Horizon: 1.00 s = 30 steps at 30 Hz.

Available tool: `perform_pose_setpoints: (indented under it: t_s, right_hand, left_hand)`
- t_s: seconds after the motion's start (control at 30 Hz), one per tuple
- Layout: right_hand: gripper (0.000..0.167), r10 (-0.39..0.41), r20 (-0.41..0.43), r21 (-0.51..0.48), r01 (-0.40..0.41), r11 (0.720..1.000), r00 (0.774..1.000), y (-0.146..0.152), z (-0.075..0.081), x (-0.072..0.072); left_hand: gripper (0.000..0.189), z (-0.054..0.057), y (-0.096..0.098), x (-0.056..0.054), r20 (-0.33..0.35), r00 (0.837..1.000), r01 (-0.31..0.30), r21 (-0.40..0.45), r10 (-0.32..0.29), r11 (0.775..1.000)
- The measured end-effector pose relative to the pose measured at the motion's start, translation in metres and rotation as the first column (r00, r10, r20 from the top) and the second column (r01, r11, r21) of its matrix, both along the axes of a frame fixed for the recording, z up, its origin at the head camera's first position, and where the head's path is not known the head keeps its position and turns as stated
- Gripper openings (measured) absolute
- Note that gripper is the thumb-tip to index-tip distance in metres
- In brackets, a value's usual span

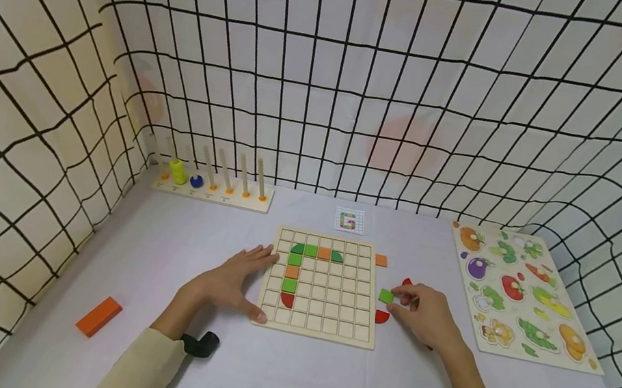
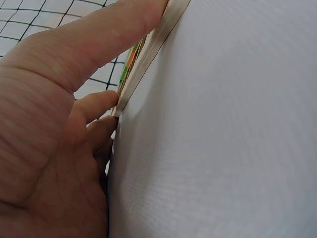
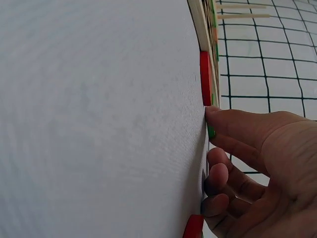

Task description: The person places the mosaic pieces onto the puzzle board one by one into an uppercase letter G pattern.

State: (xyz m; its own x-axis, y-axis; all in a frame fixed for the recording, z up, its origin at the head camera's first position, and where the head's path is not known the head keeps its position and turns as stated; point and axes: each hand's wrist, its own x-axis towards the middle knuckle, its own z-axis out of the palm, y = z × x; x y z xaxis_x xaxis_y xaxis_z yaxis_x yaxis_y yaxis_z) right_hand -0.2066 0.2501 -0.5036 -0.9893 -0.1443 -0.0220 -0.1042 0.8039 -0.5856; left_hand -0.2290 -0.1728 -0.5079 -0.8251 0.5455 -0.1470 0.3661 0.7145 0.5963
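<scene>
Here, my right hand [image 1: 424, 311] pinches a flat green square tile [image 1: 386, 296] just right of the gridded wooden board [image 1: 329, 301] — my left hand [image 1: 233, 281], fingers spread, touches its left edge. Beyond, a card [image 1: 350, 220] shows a coloured G-like shape; the peg stand [image 1: 210, 196] bears illegibly small print.

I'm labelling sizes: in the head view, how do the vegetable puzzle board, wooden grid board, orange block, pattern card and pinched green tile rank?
1. Vegetable puzzle board
2. Wooden grid board
3. Orange block and pattern card: too alike to rank, with the block nearer the camera
4. Green tile pinched by the right hand
</scene>
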Motion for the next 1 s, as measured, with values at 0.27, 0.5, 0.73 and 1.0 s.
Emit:
perform_pose_setpoints:
  t_s: [0.27,0.5,0.73,1.0]
  right_hand:
    - [0.028,0.011,-0.039,-0.01,-0.012,1.0,0.999,0.0,0.002,0.002]
    - [0.027,0.02,-0.083,-0.021,-0.022,1.0,0.996,-0.008,0.011,0.006]
    - [0.029,0.03,-0.068,-0.036,-0.033,0.999,0.997,-0.025,0.022,0.009]
    - [0.028,0.084,-0.105,-0.045,-0.089,0.995,0.991,-0.048,0.025,0.009]
  left_hand:
    - [0.124,0.003,0.002,0.001,0.012,1.0,0.011,0.007,-0.011,1.0]
    - [0.124,0.003,0.001,0.001,0.001,1.0,0.006,0.004,-0.006,1.0]
    - [0.125,0.001,0.0,0.0,0.007,1.0,0.003,-0.016,-0.003,1.0]
    - [0.125,0.001,0.001,0.0,0.007,1.0,-0.001,-0.015,0.001,1.0]
